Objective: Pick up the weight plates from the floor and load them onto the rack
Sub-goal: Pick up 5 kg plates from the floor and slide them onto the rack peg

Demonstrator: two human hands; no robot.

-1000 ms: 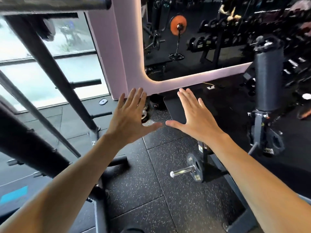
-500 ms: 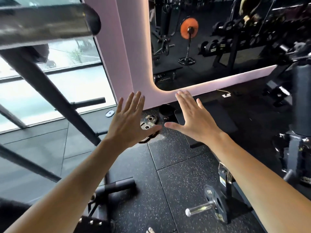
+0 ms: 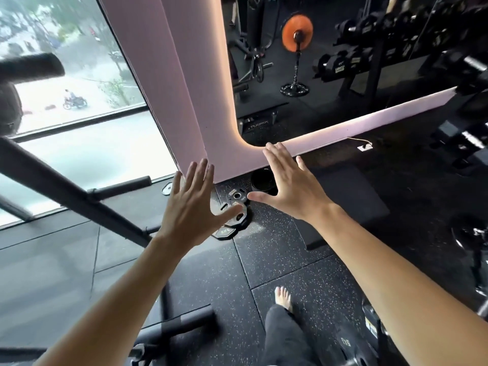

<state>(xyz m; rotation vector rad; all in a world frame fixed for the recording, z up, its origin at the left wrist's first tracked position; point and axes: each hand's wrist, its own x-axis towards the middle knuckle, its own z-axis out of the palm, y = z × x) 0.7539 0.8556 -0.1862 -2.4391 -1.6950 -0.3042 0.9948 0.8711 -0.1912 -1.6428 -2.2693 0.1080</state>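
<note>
While both arms reach forward, the left hand (image 3: 191, 204) and right hand (image 3: 291, 184) are spread flat with fingers apart, palms down, holding nothing. Between and just beyond them the weight plates (image 3: 232, 207) lie in a small overlapping pile on the speckled black floor (image 3: 264, 260) — close to the base of the pink wall (image 3: 200, 101). One bare foot (image 3: 283, 298) shows below.
</note>
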